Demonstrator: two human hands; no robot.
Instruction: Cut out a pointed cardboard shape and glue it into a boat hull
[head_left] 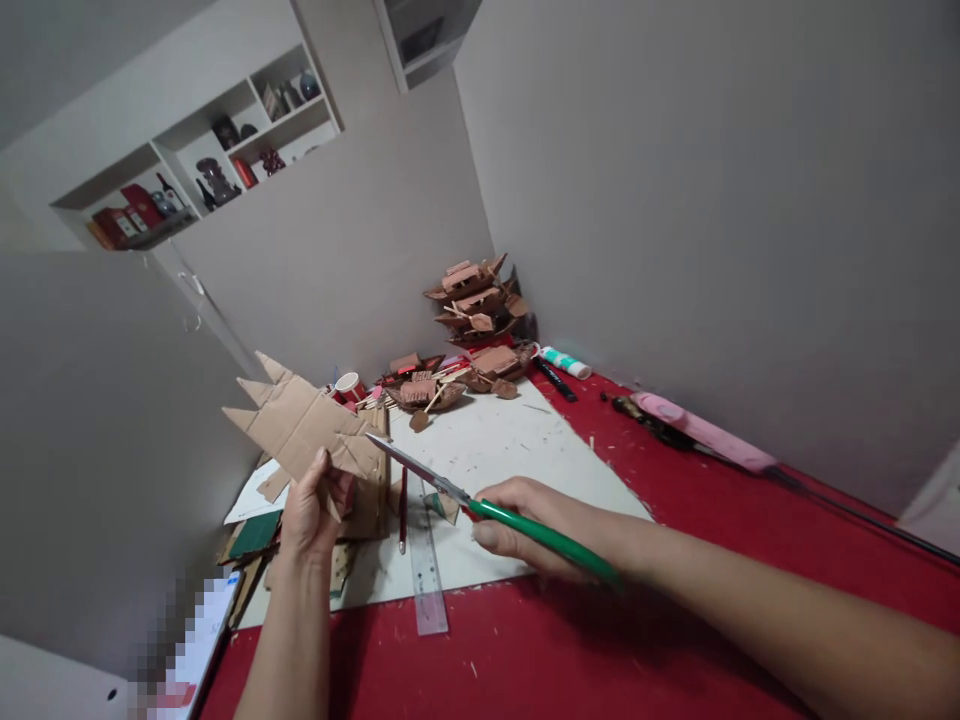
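Note:
My left hand is closed on a brown cardboard piece cut with three pointed tips on its left side, held up above the work surface. My right hand grips green-handled scissors. Their steel blades point left and touch the cardboard's right edge. Both forearms reach in from the bottom of the view.
A white board lies on the red floor with a clear ruler and a red pencil. Stacked cardboard boat models stand in the corner. A paper cup, glue tube and pink tool lie near the walls.

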